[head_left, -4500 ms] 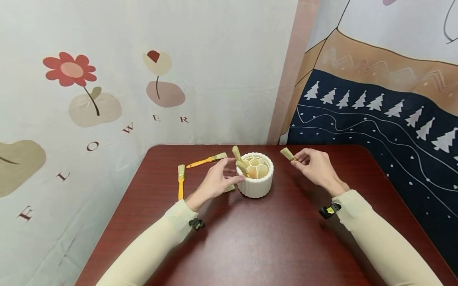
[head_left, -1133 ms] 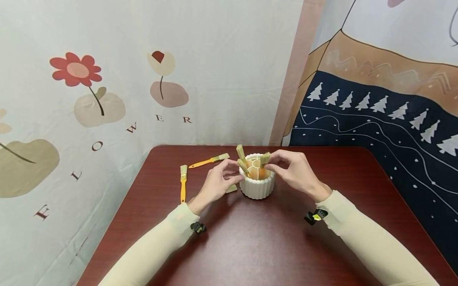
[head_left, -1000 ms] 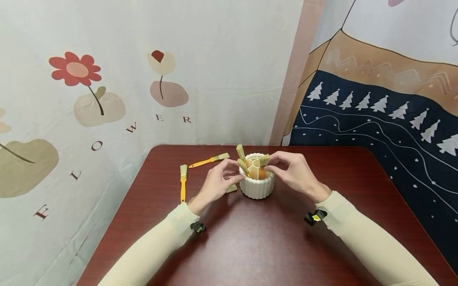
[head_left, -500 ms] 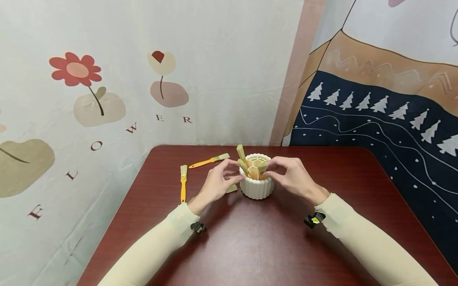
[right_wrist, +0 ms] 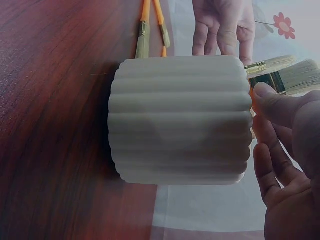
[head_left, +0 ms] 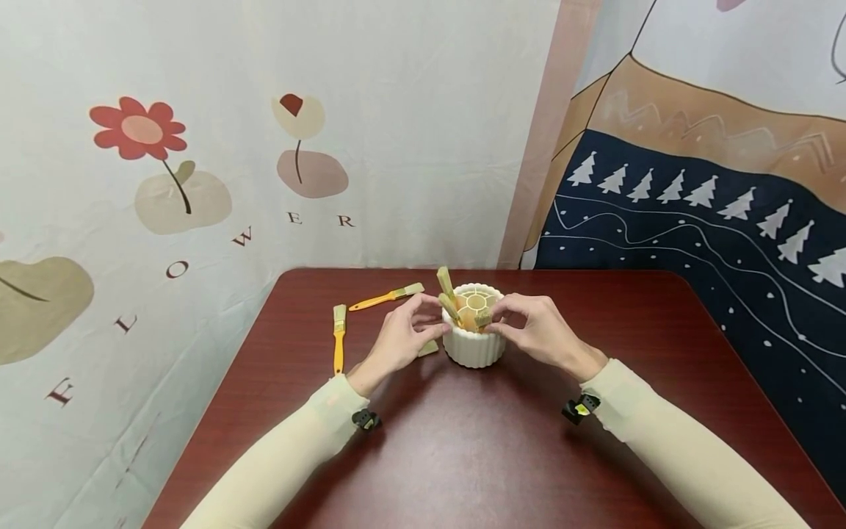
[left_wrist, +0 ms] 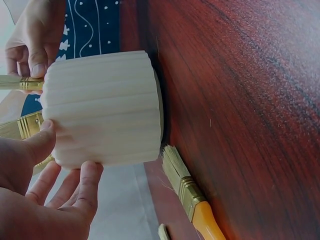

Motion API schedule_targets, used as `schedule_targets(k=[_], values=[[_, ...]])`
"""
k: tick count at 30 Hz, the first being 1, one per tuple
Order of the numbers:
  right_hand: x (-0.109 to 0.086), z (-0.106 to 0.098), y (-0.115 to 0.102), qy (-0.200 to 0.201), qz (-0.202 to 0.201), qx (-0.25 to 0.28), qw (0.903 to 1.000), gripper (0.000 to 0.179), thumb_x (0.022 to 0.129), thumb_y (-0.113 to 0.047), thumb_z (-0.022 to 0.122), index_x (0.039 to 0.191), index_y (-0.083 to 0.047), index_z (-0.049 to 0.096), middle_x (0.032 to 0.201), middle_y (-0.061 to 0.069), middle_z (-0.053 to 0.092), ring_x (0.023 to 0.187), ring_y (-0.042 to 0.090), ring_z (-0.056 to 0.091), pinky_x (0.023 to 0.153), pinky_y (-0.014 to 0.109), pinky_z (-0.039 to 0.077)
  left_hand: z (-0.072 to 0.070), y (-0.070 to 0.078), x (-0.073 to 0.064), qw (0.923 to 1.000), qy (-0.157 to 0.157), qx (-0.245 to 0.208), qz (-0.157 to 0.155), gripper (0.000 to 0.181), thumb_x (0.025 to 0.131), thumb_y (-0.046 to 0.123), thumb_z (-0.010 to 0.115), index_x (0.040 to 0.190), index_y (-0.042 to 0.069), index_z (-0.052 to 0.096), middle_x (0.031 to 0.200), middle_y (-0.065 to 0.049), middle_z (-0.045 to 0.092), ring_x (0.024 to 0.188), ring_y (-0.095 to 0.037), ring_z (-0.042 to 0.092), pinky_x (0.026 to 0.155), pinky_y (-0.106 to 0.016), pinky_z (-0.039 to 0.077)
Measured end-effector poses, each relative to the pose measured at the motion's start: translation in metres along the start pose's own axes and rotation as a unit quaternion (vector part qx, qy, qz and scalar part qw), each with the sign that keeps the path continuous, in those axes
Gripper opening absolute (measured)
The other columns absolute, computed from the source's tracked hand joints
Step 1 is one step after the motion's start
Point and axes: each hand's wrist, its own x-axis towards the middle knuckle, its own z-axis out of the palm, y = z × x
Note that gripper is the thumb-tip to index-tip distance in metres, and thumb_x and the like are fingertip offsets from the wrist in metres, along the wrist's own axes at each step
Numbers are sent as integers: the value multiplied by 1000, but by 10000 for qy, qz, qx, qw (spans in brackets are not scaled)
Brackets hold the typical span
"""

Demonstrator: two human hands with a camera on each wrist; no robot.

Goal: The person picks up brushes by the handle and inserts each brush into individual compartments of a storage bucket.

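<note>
A white ribbed pot (head_left: 474, 353) stands on the table, its inside split by thin dividers around a central ring. My left hand (head_left: 399, 334) holds it at the left, thumb on the rim and fingers against the side (left_wrist: 105, 107). With thumb and fingers, my right hand (head_left: 545, 334) pinches a paintbrush (head_left: 483, 317) at the rim's right front. This brush points bristles up, and its handle is hidden inside the pot. In the right wrist view the thumb presses its metal band (right_wrist: 270, 82). Two more paintbrushes, one farther back (head_left: 444, 279) and one nearer (head_left: 449, 306), lean at the pot's left.
Left of the pot lie a yellow-handled paintbrush (head_left: 338, 342) and another, slanted paintbrush (head_left: 383, 298). A third paintbrush (head_left: 428, 349) lies partly hidden beneath the left hand. Printed cloth (head_left: 410, 147) hangs behind the dark red table (head_left: 463, 455).
My right hand has brought its paintbrush from the pot's right side into it. Over the last second the brush has sunk lower and shifted toward the front. My left hand stays at the rim.
</note>
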Motion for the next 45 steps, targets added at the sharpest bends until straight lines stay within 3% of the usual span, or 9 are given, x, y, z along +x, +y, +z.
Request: schedule_targets(k=[2, 7, 16, 22, 29, 34, 39, 45], values=[[-1, 0, 1, 18, -85, -58, 9999, 31, 86, 3, 101, 107, -13, 84, 102, 0, 84, 93, 18, 80, 90, 13, 62, 0, 0, 0, 10000, 6, -3, 1, 43, 103, 15, 92, 141, 11, 73, 146, -18, 81, 131, -37, 83, 104, -49, 72], [-1, -1, 2, 69, -152, -321, 9993, 30, 86, 2, 101, 107, -11, 84, 101, 3, 84, 93, 19, 80, 89, 17, 62, 0, 2, -1, 10000, 21, -48, -10, 43, 103, 15, 92, 141, 11, 73, 146, -17, 82, 131, -37, 83, 103, -49, 72], [-3, -4, 2, -201, 160, -473, 9986, 25, 88, -7, 103, 107, -14, 88, 100, 1, 83, 93, 19, 77, 81, 47, 67, 0, 2, 0, 10000, -10, -1, -20, 44, 103, 15, 92, 142, 11, 73, 146, -17, 82, 131, -37, 83, 104, -49, 72], [-2, -7, 2, -326, 143, -525, 9980, 27, 88, -10, 104, 110, -15, 89, 103, -1, 85, 97, 21, 78, 83, 36, 65, 1, 2, 0, 10000, 18, -59, -59, 44, 103, 15, 91, 142, 11, 72, 148, -17, 81, 132, -38, 83, 104, -48, 72], [-3, -11, 3, -332, 152, -472, 9982, 32, 87, -11, 104, 115, -13, 88, 106, 1, 85, 100, 23, 78, 88, 39, 66, 1, 3, 0, 9999, 31, -19, -106, 43, 102, 14, 92, 141, 11, 73, 147, -16, 81, 132, -37, 83, 103, -46, 72], [-4, -17, 3, -384, 337, -281, 9983, 38, 89, -14, 104, 123, -18, 88, 116, 0, 86, 106, 25, 78, 96, 30, 64, 1, 3, 0, 9999, 41, -15, -91, 43, 103, 15, 92, 141, 11, 73, 146, -16, 82, 132, -37, 83, 104, -47, 72], [-4, -23, 4, -473, 565, -77, 9972, 43, 91, -20, 103, 131, -22, 86, 126, -4, 85, 111, 21, 76, 102, 21, 61, 1, 4, -1, 10000, 37, -14, -68, 43, 102, 15, 93, 141, 11, 73, 146, -17, 82, 132, -37, 83, 105, -49, 71], [-5, -28, 8, -409, 633, -35, 9971, 48, 92, -24, 103, 135, -19, 84, 122, -2, 82, 108, 14, 70, 99, 17, 57, 1, 5, -2, 9999, 52, -48, -87, 43, 103, 15, 92, 141, 11, 74, 145, -17, 82, 132, -38, 83, 106, -48, 71]])
